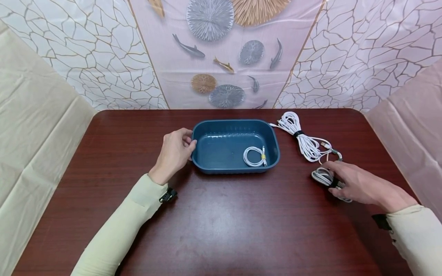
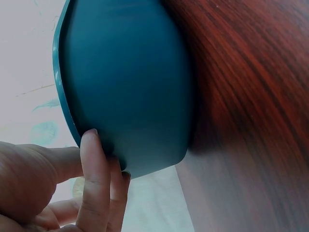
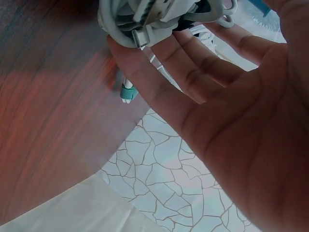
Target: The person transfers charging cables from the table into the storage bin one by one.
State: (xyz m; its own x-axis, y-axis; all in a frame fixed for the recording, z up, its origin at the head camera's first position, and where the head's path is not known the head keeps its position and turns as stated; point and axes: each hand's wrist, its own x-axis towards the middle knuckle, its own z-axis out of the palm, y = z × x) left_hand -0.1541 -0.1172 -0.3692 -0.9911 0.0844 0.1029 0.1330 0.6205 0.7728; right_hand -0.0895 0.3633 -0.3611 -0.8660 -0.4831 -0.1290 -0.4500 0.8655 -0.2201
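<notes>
At the left end of a dark blue plastic bin (image 1: 229, 171), my left hand (image 1: 174, 151) grips the rim. Its fingers bend against the bin's end wall (image 2: 130, 96) in the left wrist view. A small white cable coil (image 1: 244, 156) with a yellow tie lies inside the bin, front right. Over on the right, my right hand (image 1: 362, 184) holds a bundled grey-white cable (image 1: 322, 175) with a black strap, thumb on the near side and fingers on the far side. The right wrist view shows that bundle (image 3: 113, 21) at the fingertips, with a metal plug on it.
A long white cable bundle (image 1: 305, 145) with a black strap lies right of the bin, one end close to its rim. A plug end with a green band (image 3: 128, 92) sits beyond the right hand. Patterned cloth (image 1: 114, 50) hangs behind the dark red table (image 1: 221, 214).
</notes>
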